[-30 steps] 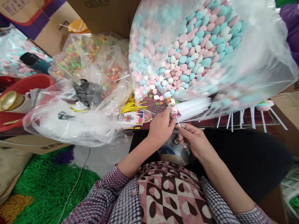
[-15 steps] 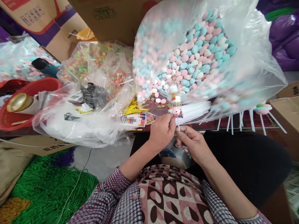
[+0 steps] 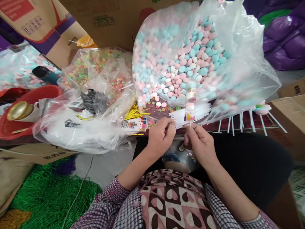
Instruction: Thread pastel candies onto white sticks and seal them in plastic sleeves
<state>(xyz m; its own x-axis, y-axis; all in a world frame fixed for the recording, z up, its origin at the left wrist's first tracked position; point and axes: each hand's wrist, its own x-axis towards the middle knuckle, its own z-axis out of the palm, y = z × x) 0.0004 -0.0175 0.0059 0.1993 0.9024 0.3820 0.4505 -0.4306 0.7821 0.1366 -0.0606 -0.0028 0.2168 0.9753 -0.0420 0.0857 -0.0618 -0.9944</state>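
Note:
My right hand [image 3: 199, 143] pinches the white stick of a wrapped candy skewer [image 3: 190, 108] and holds it upright; pink, white and blue pieces are stacked in its clear sleeve, which looks blurred. My left hand [image 3: 160, 135] is beside it with curled fingers; whether it holds anything is hard to tell. Just beyond both hands a bundle of white sticks [image 3: 197, 112] lies on the table edge. Behind them a big clear bag of pink, blue and white candies [image 3: 190, 63] stands open.
Yellow twist ties [image 3: 134, 111] and printed labels [image 3: 134, 124] lie left of my hands. Clear bags of coloured ring candies [image 3: 95, 66], a red basin [image 3: 26, 108] with a gold tape roll, cardboard boxes and finished skewers [image 3: 260, 109] surround the spot.
The candy skewer rose and shifted right in my right hand. My left hand let go of it and drew slightly away to the left.

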